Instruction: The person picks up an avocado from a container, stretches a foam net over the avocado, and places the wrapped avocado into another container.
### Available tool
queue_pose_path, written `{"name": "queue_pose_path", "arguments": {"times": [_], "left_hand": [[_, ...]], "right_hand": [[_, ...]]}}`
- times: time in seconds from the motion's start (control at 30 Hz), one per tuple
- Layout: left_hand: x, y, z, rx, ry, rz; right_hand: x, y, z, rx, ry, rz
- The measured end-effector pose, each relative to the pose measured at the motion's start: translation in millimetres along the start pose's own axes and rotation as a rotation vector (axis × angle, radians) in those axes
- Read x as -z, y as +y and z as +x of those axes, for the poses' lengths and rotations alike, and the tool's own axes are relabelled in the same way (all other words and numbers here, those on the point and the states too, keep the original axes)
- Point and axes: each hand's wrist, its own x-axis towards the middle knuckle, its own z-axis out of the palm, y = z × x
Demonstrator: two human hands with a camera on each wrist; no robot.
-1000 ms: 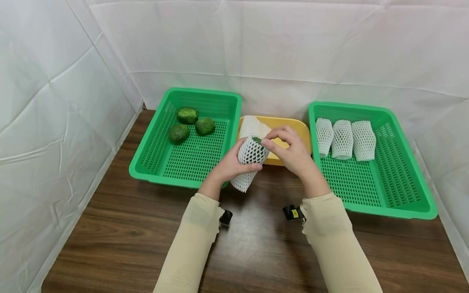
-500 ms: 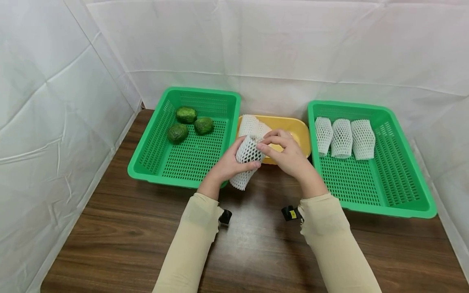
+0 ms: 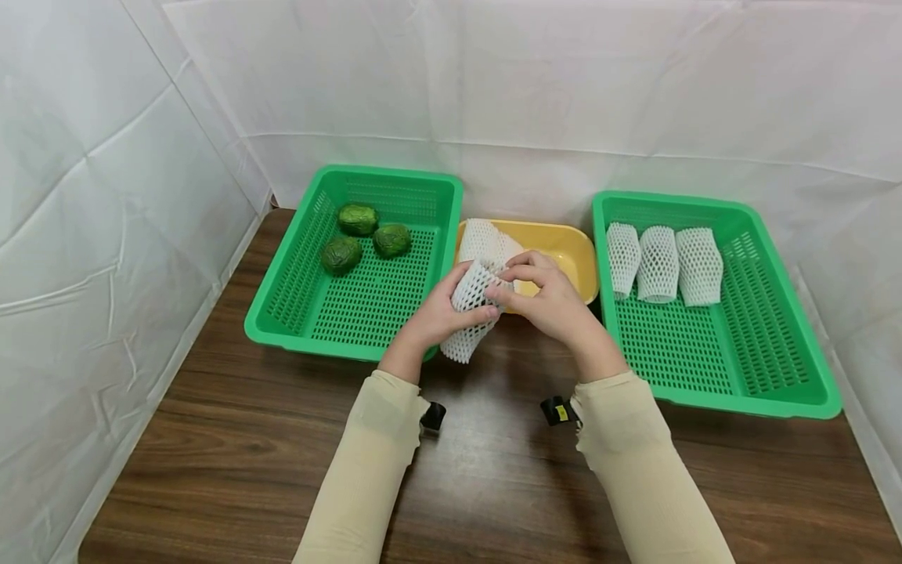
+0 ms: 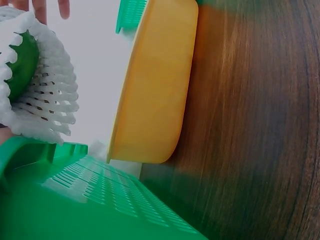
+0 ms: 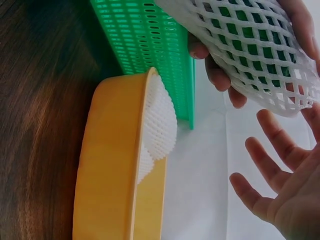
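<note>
My left hand (image 3: 437, 317) grips a white foam net sleeve (image 3: 467, 313), its thumb across the front. Inside the sleeve is a green avocado (image 4: 24, 67), showing at the sleeve's mouth in the left wrist view and through the mesh in the right wrist view. Thumb and forefinger of my right hand (image 3: 560, 305) pinch the sleeve's upper end, while its other fingers spread away from the net. The sleeve's lower end hangs loose below my left hand. Both hands are above the table, in front of a yellow tub (image 3: 579, 262).
More foam net sleeves (image 3: 486, 239) lie in the tub's left side. Left of it, a green basket (image 3: 282, 341) holds three avocados (image 3: 341, 256). In the right green basket (image 3: 733, 403), three net-covered pieces (image 3: 658, 262) lie side by side. White sheeting (image 3: 528, 94) stands behind.
My right hand has shifted slightly left and closer to the sleeve, its thumb now over the net. The avocado's green end, visible at the mouth earlier, is now covered in the head view.
</note>
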Motion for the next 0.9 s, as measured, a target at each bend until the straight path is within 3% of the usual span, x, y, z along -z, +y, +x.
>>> {"name": "queue_pose_path", "arguments": {"times": [0.3, 0.53, 0.73, 0.9], "left_hand": [[-1.1, 0.7, 0.9, 0.017, 0.010, -0.002], [-1.0, -0.8, 0.3, 0.024, 0.026, -0.055], [-0.3, -0.6, -0.6, -0.034, 0.039, -0.054], [1.6, -2.7, 0.9, -0.095, 0.011, -0.051]], "right_hand": [[-3, 3, 0.3, 0.044, -0.002, 0.031], [-9, 12, -1.2, -0.118, -0.069, 0.379], [-25, 13, -5.1, -0.229, -0.213, 0.496], [-31, 8, -3.6, -0.243, -0.215, 0.582]]}}
